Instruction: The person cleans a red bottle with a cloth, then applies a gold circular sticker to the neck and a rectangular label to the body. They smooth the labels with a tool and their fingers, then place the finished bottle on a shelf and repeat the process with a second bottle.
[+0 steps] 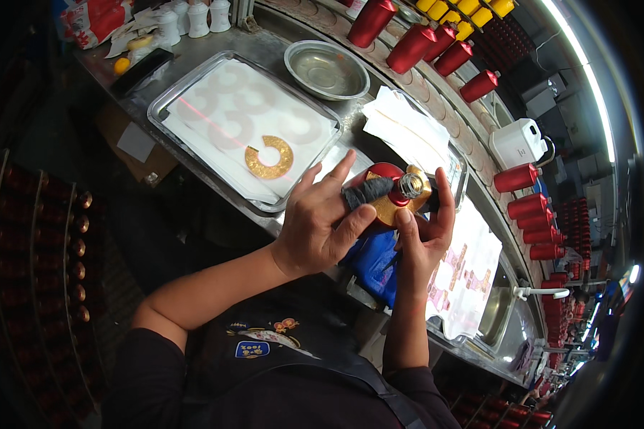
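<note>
Between my hands a red bottle (385, 170) is held tilted, its threaded neck (411, 186) pointing up toward the right. A gold, curved decal (388, 212) lies on its shoulder around the neck. My left hand (313, 227) touches the bottle with its thumb and a finger wrapped in black; its other fingers stretch away. With its thumb on the gold decal, my right hand (423, 242) supports the bottle from the right, its fingers partly behind it. Left of the hands, a loose gold C-shaped decal (285, 161) lies on white sheets in a metal tray (154, 114).
A metal bowl (325, 74) stands behind the tray. White sheets (401, 123) are stacked to its right. Several red bottles (411, 48) line the curved conveyor, near a white jug (516, 144). Printed decal sheets (472, 268) lie by the sink; a blue object (378, 268) sits beneath my hands.
</note>
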`<act>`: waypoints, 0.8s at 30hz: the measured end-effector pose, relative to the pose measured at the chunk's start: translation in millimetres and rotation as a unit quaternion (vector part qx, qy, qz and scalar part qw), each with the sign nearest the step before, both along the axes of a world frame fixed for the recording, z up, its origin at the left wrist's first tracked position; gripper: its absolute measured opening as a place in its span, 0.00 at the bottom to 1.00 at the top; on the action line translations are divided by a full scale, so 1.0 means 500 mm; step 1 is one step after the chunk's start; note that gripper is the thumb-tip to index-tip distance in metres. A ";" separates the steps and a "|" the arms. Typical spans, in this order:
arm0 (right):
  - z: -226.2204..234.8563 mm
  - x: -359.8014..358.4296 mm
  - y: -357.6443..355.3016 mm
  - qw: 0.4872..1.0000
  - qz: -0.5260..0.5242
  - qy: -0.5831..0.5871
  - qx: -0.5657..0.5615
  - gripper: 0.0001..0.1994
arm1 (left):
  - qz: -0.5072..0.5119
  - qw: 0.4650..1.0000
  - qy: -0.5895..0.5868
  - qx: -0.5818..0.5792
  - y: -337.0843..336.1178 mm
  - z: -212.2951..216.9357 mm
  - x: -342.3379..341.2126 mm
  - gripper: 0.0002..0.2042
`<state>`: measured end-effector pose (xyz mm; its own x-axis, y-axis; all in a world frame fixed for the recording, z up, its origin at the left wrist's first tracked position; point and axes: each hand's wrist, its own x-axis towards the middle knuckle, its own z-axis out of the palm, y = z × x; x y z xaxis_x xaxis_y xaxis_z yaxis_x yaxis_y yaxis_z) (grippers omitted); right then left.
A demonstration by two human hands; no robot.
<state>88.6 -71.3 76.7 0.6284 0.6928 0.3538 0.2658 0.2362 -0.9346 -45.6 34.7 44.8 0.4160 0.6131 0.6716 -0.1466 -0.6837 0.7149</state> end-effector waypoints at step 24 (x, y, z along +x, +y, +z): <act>-0.014 0.001 0.011 0.997 0.001 0.040 0.070 0.29 | 0.035 0.970 0.142 0.195 -0.008 0.013 -0.035 0.19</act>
<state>89.0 -65.6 69.8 0.6571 0.6414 0.3959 0.1905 0.3669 -0.9106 -62.9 30.7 51.0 0.5848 0.3689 0.7224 0.0747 -0.9113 0.4049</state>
